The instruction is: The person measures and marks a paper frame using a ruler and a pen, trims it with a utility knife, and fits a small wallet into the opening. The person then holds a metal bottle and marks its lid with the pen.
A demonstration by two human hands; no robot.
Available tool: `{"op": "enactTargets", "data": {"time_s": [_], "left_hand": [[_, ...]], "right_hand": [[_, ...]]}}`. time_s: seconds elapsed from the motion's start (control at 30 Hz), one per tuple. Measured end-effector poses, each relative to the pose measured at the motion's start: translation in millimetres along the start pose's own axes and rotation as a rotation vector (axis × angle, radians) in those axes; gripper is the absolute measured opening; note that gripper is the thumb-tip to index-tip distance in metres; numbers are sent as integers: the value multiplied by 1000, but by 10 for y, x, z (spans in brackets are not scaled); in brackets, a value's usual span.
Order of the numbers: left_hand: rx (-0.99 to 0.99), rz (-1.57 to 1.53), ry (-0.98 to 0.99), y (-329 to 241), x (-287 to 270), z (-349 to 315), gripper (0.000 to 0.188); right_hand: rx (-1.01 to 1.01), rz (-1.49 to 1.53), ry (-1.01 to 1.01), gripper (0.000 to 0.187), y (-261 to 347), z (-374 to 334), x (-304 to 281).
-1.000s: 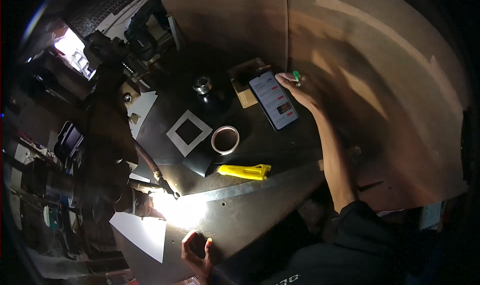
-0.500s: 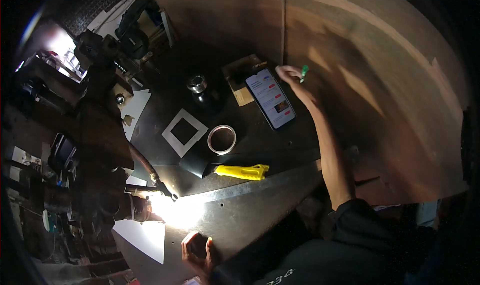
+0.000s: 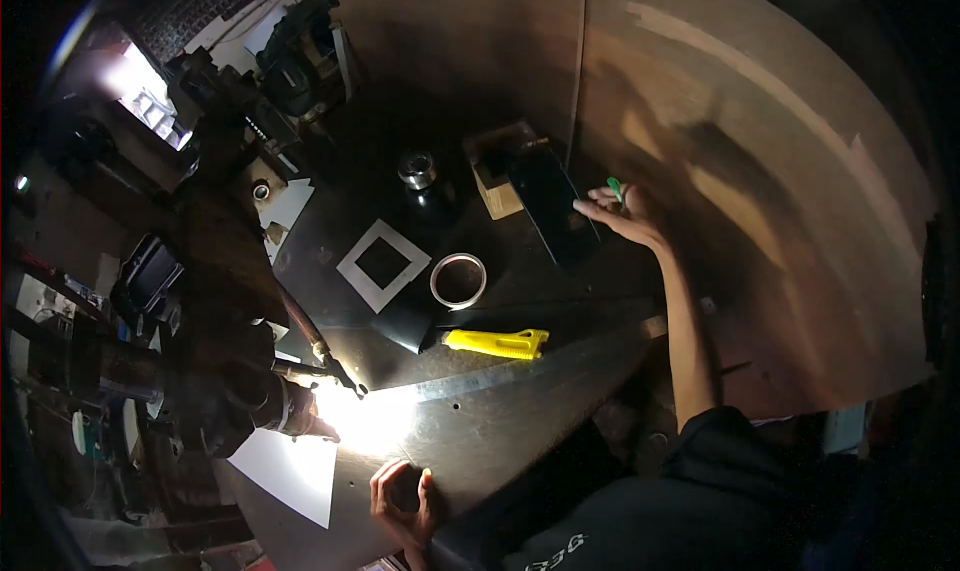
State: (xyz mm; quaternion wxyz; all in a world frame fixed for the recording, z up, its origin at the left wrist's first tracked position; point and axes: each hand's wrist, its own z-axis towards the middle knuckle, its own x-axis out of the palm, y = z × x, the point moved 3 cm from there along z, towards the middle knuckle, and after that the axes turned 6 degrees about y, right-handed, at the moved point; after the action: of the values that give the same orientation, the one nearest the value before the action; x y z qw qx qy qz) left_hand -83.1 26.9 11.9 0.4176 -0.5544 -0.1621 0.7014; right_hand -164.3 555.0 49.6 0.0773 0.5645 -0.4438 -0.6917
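A phone (image 3: 552, 206) with a dark screen leans on a small open cardboard box (image 3: 497, 197). My right hand (image 3: 628, 213) is at the phone's right edge, index finger stretched toward it; contact is hard to tell. A small green object (image 3: 615, 187) sticks up from between that hand's fingers, its kind unclear. Near the bench's front edge my left hand (image 3: 403, 501) rests in a loose curve, thumb apart from the fingers; the gap is in deep shadow and no object shows in it. A yellow-handled cutter knife (image 3: 497, 344) lies between the two hands.
On the dark bench (image 3: 480, 411) are a roll of tape (image 3: 458, 281), a square grey frame (image 3: 384, 267) and a round metal part (image 3: 417, 171). A bright lamp (image 3: 322, 416) glares beside white paper (image 3: 295, 476). Dark machinery (image 3: 220, 341) stands left; a wooden panel (image 3: 740, 151) rises behind.
The phone's screen has gone from lit to dark. My right hand has moved down along the phone's right side with the green object. My left hand keeps its curled pose.
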Motion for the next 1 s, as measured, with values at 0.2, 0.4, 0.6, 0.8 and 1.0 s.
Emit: {"op": "enactTargets", "data": {"time_s": [0.2,0.4,0.6,0.8,1.0], "left_hand": [[-28,-36,4,98,27,-24,29],[-52,-76,-14,113,50,-21,25],[-68,-151,-42,168,39,-19,22],[-102,-160,-34,150,44,5,23],[-106,-134,-26,118,38,12,23]], "right_hand": [[-261,44,167,61,-226,245,106],[-122,203,-21,60,-195,138,27],[44,97,-33,52,-22,50,135],[41,208,55,74,-201,66,158],[-34,145,59,78,-352,167,207]]}}
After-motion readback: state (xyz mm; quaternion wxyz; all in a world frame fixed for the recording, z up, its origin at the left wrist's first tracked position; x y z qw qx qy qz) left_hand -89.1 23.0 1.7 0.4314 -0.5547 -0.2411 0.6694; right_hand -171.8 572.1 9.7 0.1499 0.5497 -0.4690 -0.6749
